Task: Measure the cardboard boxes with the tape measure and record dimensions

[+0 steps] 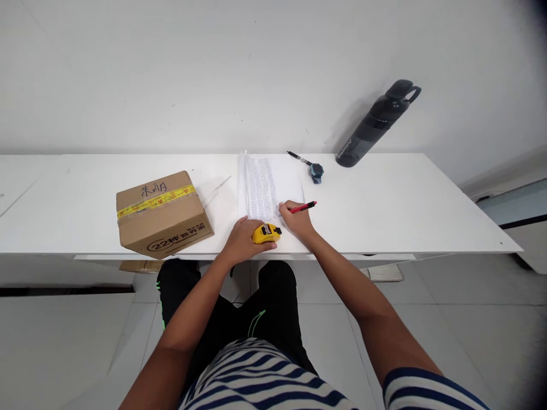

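Observation:
My left hand (245, 236) is closed around a small yellow tape measure (265, 233) near the front edge of the white table (384, 210). Just to its right, my right hand (297, 219) grips a red pen (302, 207), its tip resting at the lower right of a sheet of paper (261, 185) covered in handwritten lines. The paper lies in front of both hands and runs toward the wall.
A taped cardboard box (162, 213) sits at the left of the table. A black pen (299, 158) and a small blue-grey object (317, 171) lie behind the paper. A dark water bottle (376, 124) leans against the wall at the back right.

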Tool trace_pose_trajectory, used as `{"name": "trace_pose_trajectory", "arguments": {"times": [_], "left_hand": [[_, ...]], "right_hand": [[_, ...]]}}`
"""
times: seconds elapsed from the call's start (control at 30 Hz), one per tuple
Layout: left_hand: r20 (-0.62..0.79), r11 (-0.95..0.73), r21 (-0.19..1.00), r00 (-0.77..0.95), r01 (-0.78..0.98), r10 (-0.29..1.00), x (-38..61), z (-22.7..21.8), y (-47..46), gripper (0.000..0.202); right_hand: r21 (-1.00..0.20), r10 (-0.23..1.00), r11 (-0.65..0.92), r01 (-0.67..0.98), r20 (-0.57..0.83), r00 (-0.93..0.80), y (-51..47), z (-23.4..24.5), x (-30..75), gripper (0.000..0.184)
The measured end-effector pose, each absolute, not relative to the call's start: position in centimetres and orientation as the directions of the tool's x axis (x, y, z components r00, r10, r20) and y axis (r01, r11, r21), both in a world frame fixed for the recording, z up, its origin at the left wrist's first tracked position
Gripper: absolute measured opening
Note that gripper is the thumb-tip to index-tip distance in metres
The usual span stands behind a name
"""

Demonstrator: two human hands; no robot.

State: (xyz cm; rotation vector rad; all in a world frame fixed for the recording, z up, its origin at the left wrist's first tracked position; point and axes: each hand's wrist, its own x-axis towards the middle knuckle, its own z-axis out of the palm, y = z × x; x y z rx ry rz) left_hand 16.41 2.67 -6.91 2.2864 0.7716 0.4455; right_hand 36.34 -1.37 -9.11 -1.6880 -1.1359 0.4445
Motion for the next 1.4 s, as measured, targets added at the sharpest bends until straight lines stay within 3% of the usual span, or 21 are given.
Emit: {"name": "trace_pose_trajectory", "arguments": {"times": [0.2, 0.47, 0.63, 0.77, 0.83, 0.9, 1.03, 1.13, 1.2, 1.3, 1.4], "left_hand": [[0.148, -0.622, 0.678, 0.757, 0.391, 0.637, 16.3, -7.3, 2.5, 0.055], [0.444, -0.744, 0.544, 0.619, 0.387, 0.647, 15.7, -8.6, 0.0, 0.044], [0.570, -0.686, 0.666, 0.394, 0.292, 0.721, 13.3, -6.2, -3.4, 0.050], [0.679, -0.696, 0.712, 0.161, 0.091, 0.716, 10.0, -2.6, -5.2, 0.065], [0.686, -0.690, 0.723, 0.076, 0.045, 0.724, 8.4, -1.0, -5.5, 0.077], [0.671, -0.674, 0.733, 0.066, 0.092, 0.739, 7.0, 0.2, -5.5, 0.085], [0.588, -0.609, 0.772, 0.157, 0.182, 0.793, 2.9, 2.4, -5.5, 0.082], [0.442, -0.460, 0.886, 0.198, 0.057, 0.875, -1.1, 3.6, -5.8, 0.078], [0.364, -0.369, 0.929, 0.270, -0.034, 0.891, -3.3, 4.0, -6.0, 0.075], [0.398, -0.410, 0.912, 0.236, 0.005, 0.887, -5.0, 3.9, -6.1, 0.081], [0.448, -0.469, 0.880, 0.199, 0.077, 0.872, -5.3, 3.7, -5.8, 0.084]], "right_hand": [[-0.871, 0.866, -0.061, 0.488, 0.197, 0.460, -1.3, -9.6, 36.4, 0.039], [-0.782, 0.816, -0.031, 0.622, 0.340, 0.468, -1.3, -10.1, 35.8, 0.030], [-0.714, 0.812, -0.107, 0.692, 0.339, 0.475, -0.5, -10.5, 35.9, 0.053], [-0.857, 0.882, -0.003, 0.516, 0.241, 0.406, -2.3, -7.9, 32.5, 0.076], [-0.944, 0.951, 0.163, 0.286, 0.228, 0.208, -4.3, -6.0, 28.6, 0.080], [-0.952, 0.955, 0.295, 0.077, 0.292, -0.054, -6.1, -4.1, 23.6, 0.086], [-0.927, 0.925, 0.373, 0.030, 0.370, -0.084, -7.0, -0.5, 15.5, 0.069], [-0.905, 0.896, 0.422, 0.057, 0.406, -0.183, -6.0, 1.6, 13.2, 0.057], [-0.905, 0.875, 0.421, 0.055, 0.390, -0.287, -5.7, 2.6, 12.4, 0.060], [-0.941, 0.875, 0.327, -0.093, 0.338, -0.345, -5.9, 3.1, 11.1, 0.071], [-0.933, 0.888, 0.337, -0.129, 0.360, -0.287, -5.9, 3.4, 10.2, 0.062]]}}
